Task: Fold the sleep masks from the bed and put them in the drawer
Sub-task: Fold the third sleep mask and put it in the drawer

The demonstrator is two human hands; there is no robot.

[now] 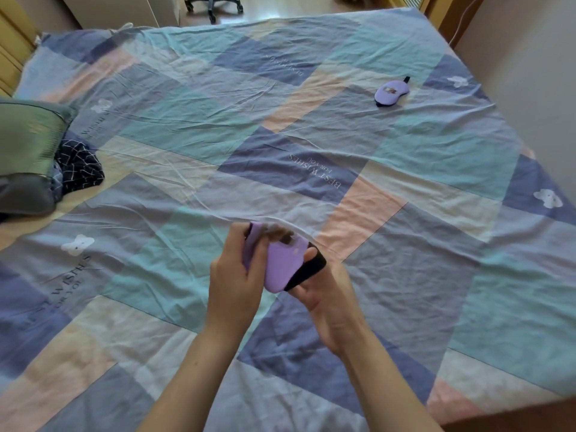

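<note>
Mask (282,263) upright between hands (280,285)

One sleep mask (391,92) lies far right on the bed (193,98).

Both bare forearms are reaching up from the lower frame, the left hand (235,277) and right hand (327,294) meeting at centre, fingers curling closed in a grip.
</note>
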